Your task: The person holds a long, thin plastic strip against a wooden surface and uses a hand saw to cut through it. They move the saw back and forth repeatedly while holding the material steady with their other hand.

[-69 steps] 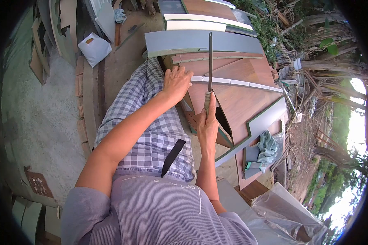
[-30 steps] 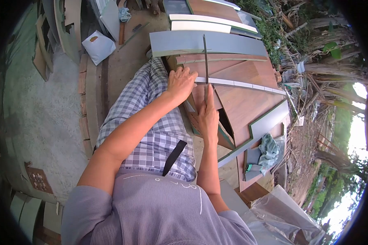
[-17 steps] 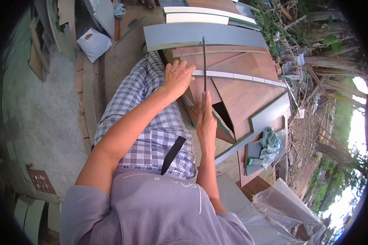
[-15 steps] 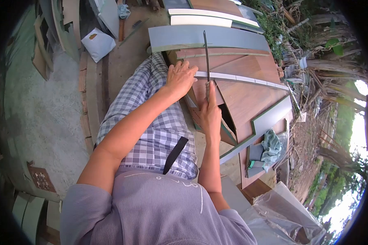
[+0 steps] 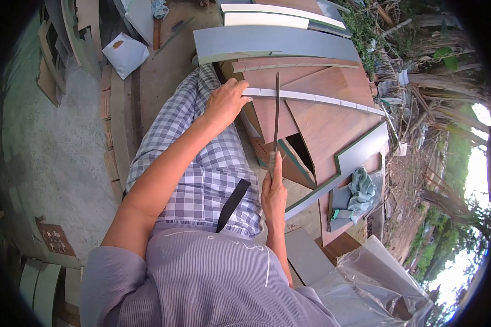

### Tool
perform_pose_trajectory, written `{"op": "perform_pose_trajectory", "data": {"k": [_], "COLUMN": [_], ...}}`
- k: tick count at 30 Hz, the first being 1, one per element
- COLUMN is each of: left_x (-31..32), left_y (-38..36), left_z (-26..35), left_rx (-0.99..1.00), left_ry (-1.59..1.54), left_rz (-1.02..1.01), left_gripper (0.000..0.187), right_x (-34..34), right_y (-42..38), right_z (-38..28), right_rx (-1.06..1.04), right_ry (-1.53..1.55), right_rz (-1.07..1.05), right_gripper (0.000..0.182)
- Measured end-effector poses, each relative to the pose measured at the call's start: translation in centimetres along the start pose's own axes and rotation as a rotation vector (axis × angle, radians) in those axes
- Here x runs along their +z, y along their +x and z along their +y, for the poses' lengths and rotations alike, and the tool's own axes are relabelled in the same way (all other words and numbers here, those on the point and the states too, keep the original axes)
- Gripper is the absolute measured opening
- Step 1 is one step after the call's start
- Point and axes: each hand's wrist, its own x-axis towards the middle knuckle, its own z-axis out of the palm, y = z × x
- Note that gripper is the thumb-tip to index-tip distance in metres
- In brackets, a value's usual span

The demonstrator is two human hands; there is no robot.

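A long thin blade-like tool (image 5: pixel 277 109) crosses over a narrow white strip (image 5: pixel 311 97) marked off in segments. My right hand (image 5: pixel 274 191) is wrapped round the tool's handle, near the edge of the brown boards. With its fingers bent, my left hand (image 5: pixel 227 102) grips the near end of the white strip. The strip runs across the brown wooden surface (image 5: pixel 333 131). Beyond it lie a narrow brown strip (image 5: pixel 305 63) and a wide grey board (image 5: pixel 278 42).
An L-shaped grey panel (image 5: pixel 365 148) lies at the right beside a teal cloth (image 5: pixel 361 195). A white bag (image 5: pixel 125 57) rests on the floor at upper left. Clear plastic sheeting (image 5: pixel 376 283) covers something at lower right. A dark gap (image 5: pixel 300 152) opens between the boards.
My right hand has drawn back towards my body with the tool. My left hand has shifted slightly left, as has the near end of the white strip.
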Motion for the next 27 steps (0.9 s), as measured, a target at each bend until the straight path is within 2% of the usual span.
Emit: {"op": "perform_pose_trajectory", "data": {"k": [2,7,9,10,11,14,16,17,19,22,24,25,27], "left_x": [0.1,-0.1,-0.4,-0.4,-0.1,0.4,0.2,0.3,0.3,0.1,0.0,-0.1,0.1], "left_y": [-0.2,-0.7,-0.7,-0.8,-1.0,-1.5,-0.4,-0.3,-0.3,-0.5,-0.7,-0.9,-1.2], "left_z": [0.1,0.2,0.2,0.4,0.6,0.6,0.3,0.2,0.0,0.1,0.5,0.4,0.4], "left_rx": [0.016,0.015,-0.003,-0.019,-0.025,-0.063,-0.027,-0.027,-0.01,0.031,0.031,0.025,0.017], "left_ry": [0.009,-0.002,-0.002,-0.007,-0.011,-0.027,-0.019,-0.025,-0.037,-0.01,-0.011,-0.009,-0.011], "left_rz": [-0.008,0.014,0.005,-0.017,-0.014,-0.023,-0.018,-0.022,-0.021,-0.063,-0.068,-0.078,-0.037], "left_gripper": [0.022,0.021,0.022,0.022,0.022,0.023,0.024,0.024,0.024,0.024,0.024,0.024,0.024], "right_x": [0.3,-1.0,-0.6,-0.5,-0.6,-0.2,0.6,0.7,0.8,-0.2,0.1,-0.2,-0.7], "right_y": [2.6,9.0,9.1,8.9,8.3,5.4,2.2,0.8,-1.1,0.3,4.3,5.8,7.7], "right_z": [-0.4,-5.9,-5.6,-5.3,-4.9,-1.5,0.7,1.5,1.8,-0.3,-0.9,-2.1,-4.7], "right_rx": [-0.346,-0.262,-0.326,-0.376,-0.282,-0.248,-0.384,-0.379,-0.263,-0.213,-0.505,-0.517,-0.28], "right_ry": [-0.064,-0.148,-0.14,-0.133,-0.162,-0.071,-0.133,-0.138,-0.104,-0.132,-0.144,-0.141,-0.168], "right_rz": [0.177,0.082,0.109,0.136,0.09,0.073,0.197,0.197,0.154,0.122,0.265,0.265,0.12], "right_gripper": [0.058,0.059,0.059,0.059,0.059,0.059,0.059,0.059,0.059,0.058,0.058,0.058,0.057]}}
